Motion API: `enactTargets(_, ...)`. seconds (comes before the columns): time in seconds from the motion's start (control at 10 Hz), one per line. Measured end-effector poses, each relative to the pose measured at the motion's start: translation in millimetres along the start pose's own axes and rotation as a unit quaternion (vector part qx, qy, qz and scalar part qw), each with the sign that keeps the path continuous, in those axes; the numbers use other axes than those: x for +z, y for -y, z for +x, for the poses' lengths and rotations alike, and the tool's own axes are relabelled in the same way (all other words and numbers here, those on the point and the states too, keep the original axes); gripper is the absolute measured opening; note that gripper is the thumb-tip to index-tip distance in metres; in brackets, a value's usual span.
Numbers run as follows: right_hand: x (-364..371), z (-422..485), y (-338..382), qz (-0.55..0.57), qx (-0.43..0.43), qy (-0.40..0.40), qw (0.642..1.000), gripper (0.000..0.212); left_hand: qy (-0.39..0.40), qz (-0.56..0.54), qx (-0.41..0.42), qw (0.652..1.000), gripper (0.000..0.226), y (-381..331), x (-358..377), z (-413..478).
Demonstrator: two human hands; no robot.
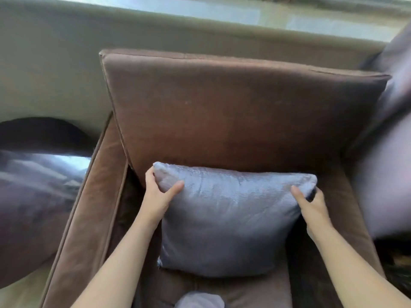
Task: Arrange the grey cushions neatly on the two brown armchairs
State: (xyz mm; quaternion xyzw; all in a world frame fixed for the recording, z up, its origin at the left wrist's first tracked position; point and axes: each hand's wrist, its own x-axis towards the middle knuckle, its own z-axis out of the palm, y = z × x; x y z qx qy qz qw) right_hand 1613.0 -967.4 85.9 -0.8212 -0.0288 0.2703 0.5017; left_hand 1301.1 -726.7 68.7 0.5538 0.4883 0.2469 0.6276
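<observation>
A shiny grey cushion (226,221) stands upright on the seat of a brown armchair (240,116), leaning toward its back cushion. My left hand (159,194) grips the cushion's upper left corner, thumb on the front. My right hand (311,203) grips its upper right corner the same way. A blurred grey cushion (387,156) fills the right edge beside the armchair's right arm. A small grey fabric patch (199,300) shows at the bottom of the seat; what it is cannot be told.
A dark round glossy table (33,185) stands left of the armchair's left arm (89,214). Behind the armchair runs a pale wall or ledge (66,63) under a bright window. Dark floor shows at the lower right.
</observation>
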Motion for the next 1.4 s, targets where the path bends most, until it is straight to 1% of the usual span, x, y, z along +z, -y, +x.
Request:
enactTargets(0.1,7.1,6.4,-8.0,0.061,-0.003,0.038,0.997,0.054,-0.03,0.0,-0.011,0.999,0.093,4.5,6.7,-0.8)
enactTargets(0.2,12.2,9.7,-8.2,0.074,-0.01,0.046,0.996,0.052,-0.033,0.014,-0.012,0.999,0.085,5.9,11.5,0.1)
enactTargets(0.3,15.7,11.5,-6.4,0.027,-0.018,0.016,0.999,0.06,-0.046,0.03,0.002,0.998,0.086,2.4,15.5,-1.0)
enactTargets(0.4,18.3,10.7,-4.2,-0.011,-0.036,-0.036,0.999,0.062,-0.068,0.041,0.026,0.996,0.069,0.4,15.5,-4.2)
enactTargets(0.5,21.7,11.0,0.6,-0.022,-0.057,-0.048,0.997,0.056,-0.077,0.045,0.04,0.995,0.048,-3.2,13.1,-4.9)
enactTargets(0.6,26.2,14.7,3.3,-0.032,-0.055,-0.038,0.997,0.06,-0.066,0.038,0.031,0.997,0.049,-5.3,14.0,-0.5)
enactTargets(0.7,30.0,19.2,4.3,-0.04,-0.037,-0.034,0.998,0.068,-0.065,0.039,0.019,0.997,0.055,0.2,15.3,6.3)
enactTargets(0.8,32.3,22.7,5.7,-0.055,-0.023,-0.037,0.998,0.072,-0.07,0.049,0.006,0.996,0.063,9.1,15.4,14.5)
enactTargets(1.0,34.5,15.2,6.0,-0.072,-0.014,-0.054,0.996,0.074,-0.056,0.069,-0.001,0.996,0.06,14.6,11.0,21.4)
enactTargets(1.1,30.3,0.4,8.9,-0.137,-0.013,-0.063,0.989,0.081,-0.056,0.068,-0.002,0.996,0.064,12.5,8.4,17.5)
enactTargets(1.2,21.3,-22.1,9.7,-0.173,-0.023,-0.049,0.983,0.09,-0.061,0.067,-0.021,0.996,0.083,6.5,7.5,14.2)
enactTargets(1.3,6.1,-57.6,7.0,-0.229,-0.068,-0.046,0.97,0.09,-0.087,0.122,-0.043,0.988,0.098,-1.4,8.9,-0.7)
enactTargets(1.4,-10.4,-90.1,5.1,-0.286,-0.099,0.002,0.953,0.082,-0.129,0.192,-0.075,0.97,0.099,-24.6,16.9,-25.8)
